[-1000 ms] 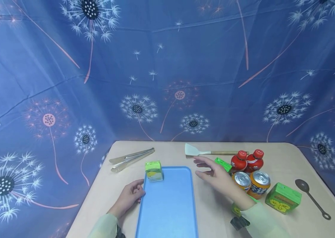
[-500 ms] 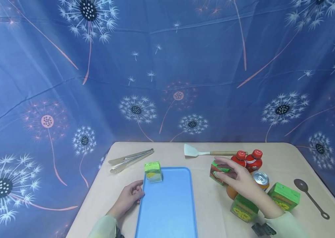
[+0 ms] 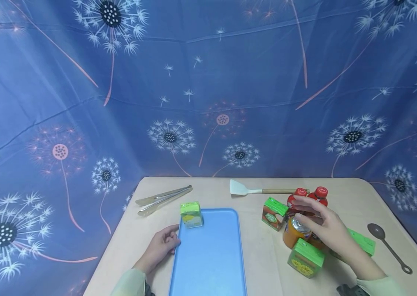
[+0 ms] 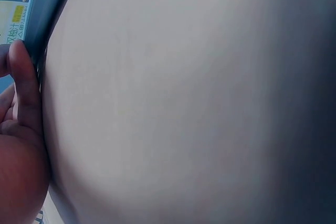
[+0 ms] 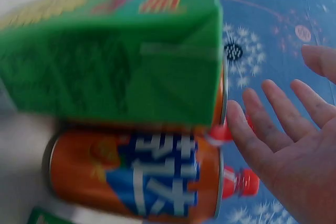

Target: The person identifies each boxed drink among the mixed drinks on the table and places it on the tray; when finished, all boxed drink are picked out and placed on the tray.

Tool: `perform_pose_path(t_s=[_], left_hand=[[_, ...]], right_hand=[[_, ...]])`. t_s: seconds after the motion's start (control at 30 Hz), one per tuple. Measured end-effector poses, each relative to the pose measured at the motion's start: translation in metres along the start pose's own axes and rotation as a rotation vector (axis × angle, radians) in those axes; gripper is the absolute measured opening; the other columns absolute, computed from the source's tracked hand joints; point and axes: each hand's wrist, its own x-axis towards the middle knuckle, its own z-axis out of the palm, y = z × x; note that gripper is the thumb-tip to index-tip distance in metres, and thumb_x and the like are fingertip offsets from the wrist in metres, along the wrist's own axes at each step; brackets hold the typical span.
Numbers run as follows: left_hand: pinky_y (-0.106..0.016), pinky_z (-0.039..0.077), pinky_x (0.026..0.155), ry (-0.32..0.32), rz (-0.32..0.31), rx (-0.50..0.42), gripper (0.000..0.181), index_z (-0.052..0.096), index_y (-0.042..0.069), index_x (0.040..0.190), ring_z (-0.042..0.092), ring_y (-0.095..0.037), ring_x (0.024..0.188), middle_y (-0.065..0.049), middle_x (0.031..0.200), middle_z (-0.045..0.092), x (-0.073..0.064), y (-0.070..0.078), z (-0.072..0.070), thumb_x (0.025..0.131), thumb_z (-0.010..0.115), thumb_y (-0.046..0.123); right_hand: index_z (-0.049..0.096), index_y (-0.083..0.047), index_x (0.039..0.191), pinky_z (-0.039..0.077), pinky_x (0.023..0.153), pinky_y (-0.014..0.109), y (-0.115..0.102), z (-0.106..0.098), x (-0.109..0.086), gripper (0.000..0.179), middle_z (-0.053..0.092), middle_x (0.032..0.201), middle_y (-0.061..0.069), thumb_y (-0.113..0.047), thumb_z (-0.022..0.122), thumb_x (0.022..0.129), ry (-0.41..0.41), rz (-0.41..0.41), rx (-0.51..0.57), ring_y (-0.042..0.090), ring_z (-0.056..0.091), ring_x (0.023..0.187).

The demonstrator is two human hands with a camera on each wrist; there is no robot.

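Right hand [image 3: 325, 225] wide-spread above orange can [image 3: 292, 237], left hand [image 3: 159, 248] curled at edge of blue tray [image 3: 210, 255]

On the table [image 3: 260, 255], tongs [image 3: 164, 201] are laid at the left. Near the far edge a spatula [image 3: 267, 190] is placed, its white head pointed left. At the right a spoon [image 3: 376, 231] is set. Behind, blue cloth [image 3: 208, 82] is hung, printed with dandelions.
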Motion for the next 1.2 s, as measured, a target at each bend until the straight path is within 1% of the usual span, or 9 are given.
perform_pose_path(t_s=[0.13, 0.27, 0.53, 0.67, 0.83, 0.93, 1.07, 1.13, 1.2], left_hand=[[-0.026, 0.058, 0.066, 0.003, 0.002, -0.005, 0.061, 0.047, -0.008, 0.15, 0.059, -0.014, 0.069, -0.008, 0.095, 0.062, -0.001, 0.0, 0.0, 0.096, 0.072, 0.007], [-0.026, 0.059, 0.066, -0.003, 0.003, -0.019, 0.062, 0.048, -0.007, 0.15, 0.06, -0.013, 0.07, -0.008, 0.095, 0.062, 0.0, 0.001, 0.0, 0.095, 0.072, 0.007], [-0.026, 0.059, 0.066, -0.005, 0.007, -0.019, 0.062, 0.047, -0.007, 0.151, 0.059, -0.012, 0.069, -0.008, 0.095, 0.062, 0.0, -0.001, 0.0, 0.095, 0.072, 0.008], [-0.024, 0.058, 0.066, -0.011, 0.008, 0.001, 0.061, 0.048, -0.005, 0.151, 0.059, -0.011, 0.069, -0.007, 0.095, 0.062, -0.001, -0.001, 0.0, 0.097, 0.072, 0.011], [-0.024, 0.057, 0.066, -0.015, 0.01, 0.007, 0.061, 0.048, -0.005, 0.151, 0.059, -0.011, 0.068, -0.006, 0.093, 0.062, -0.002, -0.001, 0.001, 0.097, 0.071, 0.011], [-0.023, 0.057, 0.066, -0.012, -0.005, -0.002, 0.061, 0.048, -0.003, 0.152, 0.059, -0.011, 0.068, -0.006, 0.094, 0.062, -0.001, -0.001, 0.0, 0.097, 0.071, 0.011], [-0.024, 0.057, 0.065, -0.011, 0.003, -0.016, 0.061, 0.047, -0.004, 0.152, 0.059, -0.011, 0.068, -0.008, 0.094, 0.062, -0.001, 0.0, 0.0, 0.098, 0.071, 0.011], [-0.023, 0.057, 0.064, -0.009, 0.004, -0.026, 0.061, 0.047, -0.005, 0.151, 0.058, -0.011, 0.068, -0.009, 0.095, 0.061, -0.001, 0.0, 0.0, 0.097, 0.071, 0.009], [-0.023, 0.057, 0.064, -0.007, 0.004, -0.033, 0.061, 0.047, -0.006, 0.151, 0.058, -0.012, 0.068, -0.01, 0.095, 0.061, -0.001, 0.0, 0.0, 0.097, 0.071, 0.008]], right_hand=[[0.055, -0.009, 0.149, 0.05, 0.09, 0.011, 0.007, -0.009, -0.006, 0.052, 0.065, 0.132, 0.017, -0.007, 0.072, 0.1, 0.028, 0.008, -0.063, 0.003, 0.061, 0.118], [0.056, -0.01, 0.148, 0.05, 0.09, 0.01, 0.011, -0.017, -0.014, 0.051, 0.066, 0.132, 0.012, -0.009, 0.072, 0.1, 0.052, 0.044, -0.063, 0.002, 0.06, 0.118], [0.053, -0.006, 0.15, 0.049, 0.087, 0.008, 0.02, -0.038, -0.025, 0.051, 0.067, 0.131, 0.012, -0.009, 0.069, 0.102, 0.077, 0.064, -0.115, -0.004, 0.059, 0.117], [0.051, -0.003, 0.151, 0.05, 0.084, 0.007, 0.027, -0.05, -0.032, 0.052, 0.067, 0.13, 0.002, -0.009, 0.067, 0.103, 0.085, 0.085, -0.121, -0.007, 0.058, 0.115], [0.052, -0.006, 0.152, 0.046, 0.082, 0.004, 0.038, -0.065, -0.041, 0.052, 0.065, 0.128, -0.016, -0.011, 0.069, 0.103, 0.122, 0.124, -0.145, -0.013, 0.056, 0.113], [0.052, -0.006, 0.151, 0.046, 0.082, 0.003, 0.044, -0.072, -0.047, 0.052, 0.062, 0.128, -0.021, -0.009, 0.068, 0.103, 0.142, 0.119, -0.145, -0.013, 0.056, 0.113], [0.054, -0.001, 0.147, 0.045, 0.083, 0.002, 0.051, -0.079, -0.055, 0.048, 0.062, 0.125, -0.024, -0.004, 0.068, 0.101, 0.174, 0.098, -0.154, -0.013, 0.057, 0.111], [0.056, -0.001, 0.145, 0.045, 0.08, 0.003, 0.054, -0.083, -0.06, 0.045, 0.06, 0.123, -0.028, -0.008, 0.069, 0.102, 0.179, 0.134, -0.176, -0.016, 0.056, 0.108], [0.057, -0.003, 0.145, 0.046, 0.075, 0.004, 0.055, -0.088, -0.067, 0.045, 0.057, 0.122, -0.032, -0.016, 0.069, 0.103, 0.171, 0.201, -0.191, -0.019, 0.055, 0.105]])
